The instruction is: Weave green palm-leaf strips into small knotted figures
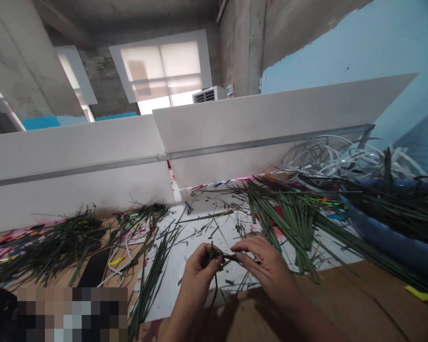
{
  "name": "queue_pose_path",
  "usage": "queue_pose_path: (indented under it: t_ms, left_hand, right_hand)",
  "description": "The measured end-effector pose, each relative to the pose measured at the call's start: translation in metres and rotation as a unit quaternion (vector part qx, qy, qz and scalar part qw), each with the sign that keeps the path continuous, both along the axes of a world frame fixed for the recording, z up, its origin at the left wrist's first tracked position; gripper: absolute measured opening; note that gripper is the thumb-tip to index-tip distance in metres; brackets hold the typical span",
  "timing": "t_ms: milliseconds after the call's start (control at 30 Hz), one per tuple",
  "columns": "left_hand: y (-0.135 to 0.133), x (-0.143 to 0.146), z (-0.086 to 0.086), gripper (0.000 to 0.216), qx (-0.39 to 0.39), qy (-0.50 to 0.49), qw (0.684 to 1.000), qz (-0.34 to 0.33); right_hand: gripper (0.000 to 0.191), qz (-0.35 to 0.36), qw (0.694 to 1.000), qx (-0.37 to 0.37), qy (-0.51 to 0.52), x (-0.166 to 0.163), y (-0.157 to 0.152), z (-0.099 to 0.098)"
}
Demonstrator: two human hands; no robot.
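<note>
Green strip [229,257]: It is between your two hands, over the white sheet [171,294] on the counter [349,289].
Pinch: Squeeze the bunchy end firmly and move the other end softly, as a hard tug could tear something so thin.
Left hand [199,270]: Your thumb and curled fingers nip the bunchy end.
Right hand [264,262]: Your fingers point left at the other end; I can't tell if they grip it or just touch.
Arms: Both lean inward, fingertips near each other.
</note>
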State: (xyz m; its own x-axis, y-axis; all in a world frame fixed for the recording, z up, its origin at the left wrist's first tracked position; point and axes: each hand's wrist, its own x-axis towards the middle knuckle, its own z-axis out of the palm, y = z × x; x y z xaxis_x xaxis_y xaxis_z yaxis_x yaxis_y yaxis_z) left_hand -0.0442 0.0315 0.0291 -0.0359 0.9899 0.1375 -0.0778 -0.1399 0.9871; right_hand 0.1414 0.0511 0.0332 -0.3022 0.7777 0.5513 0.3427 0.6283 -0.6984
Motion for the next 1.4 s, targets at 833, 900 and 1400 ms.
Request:
queue_pose_path:
  t_ms: [833, 900, 1400]
  left_hand:
    - [0.003, 0.002, -0.01, 0.027, -0.026, -0.034, 0.999, -0.012]
    - [0.003, 0.003, -0.009, 0.029, -0.028, -0.04, 0.999, -0.01]
    - [-0.001, 0.008, 0.003, 0.019, -0.053, -0.036, 0.998, 0.011]
  right_hand:
    - [0.01, -0.056, 0.982, 0.116, -0.142, -0.006, -0.006, -0.004]
    - [0.01, -0.047, 0.984, 0.106, -0.136, -0.007, -0.007, -0.004]
    - [0.013, -0.06, 0.991, 0.095, -0.079, -0.007, 0.0, -0.01]
